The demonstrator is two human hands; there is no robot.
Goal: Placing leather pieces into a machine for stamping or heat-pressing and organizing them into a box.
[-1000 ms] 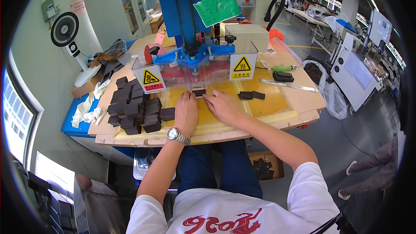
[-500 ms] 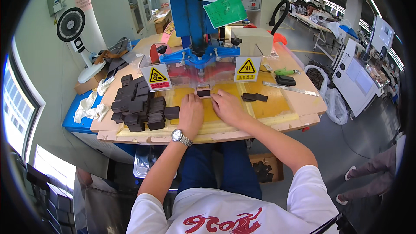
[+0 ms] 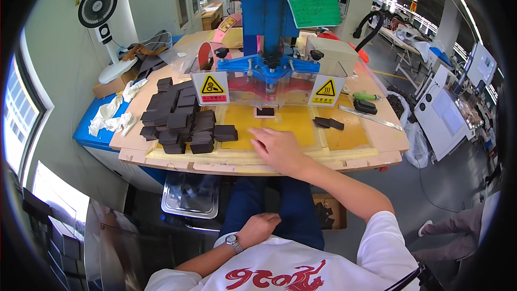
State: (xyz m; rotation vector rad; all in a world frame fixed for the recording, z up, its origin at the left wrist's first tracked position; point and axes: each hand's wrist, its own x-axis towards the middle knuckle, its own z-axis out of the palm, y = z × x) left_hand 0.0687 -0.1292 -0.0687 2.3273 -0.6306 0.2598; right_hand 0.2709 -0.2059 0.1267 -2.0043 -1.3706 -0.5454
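Observation:
My right hand [image 3: 279, 150] hovers low over the yellow mat [image 3: 296, 134], open, its fingers apart and pointing left, holding nothing I can see. Just beyond it, under the front of the blue press [image 3: 272, 67], a small dark rectangular piece [image 3: 265, 112] lies within a pale frame. My left hand [image 3: 259, 229], wearing a watch at the wrist, rests at my lap with its fingers curled closed; nothing shows in it. Stacks of dark rectangular pieces [image 3: 177, 113] stand left of the mat. One short stack [image 3: 225, 132] sits nearest my right hand.
Clear guards with warning signs [image 3: 211, 88] flank the press. Several loose dark pieces [image 3: 328, 123], a metal ruler [image 3: 370, 117] and a black-and-green tool [image 3: 366, 97] lie right. A white fan [image 3: 97, 8] stands left. A box of dark scraps [image 3: 336, 213] sits below the table.
My left hand has left the table and dropped to my lap. My right hand has drawn back from the dark piece toward me. The view has shifted slightly.

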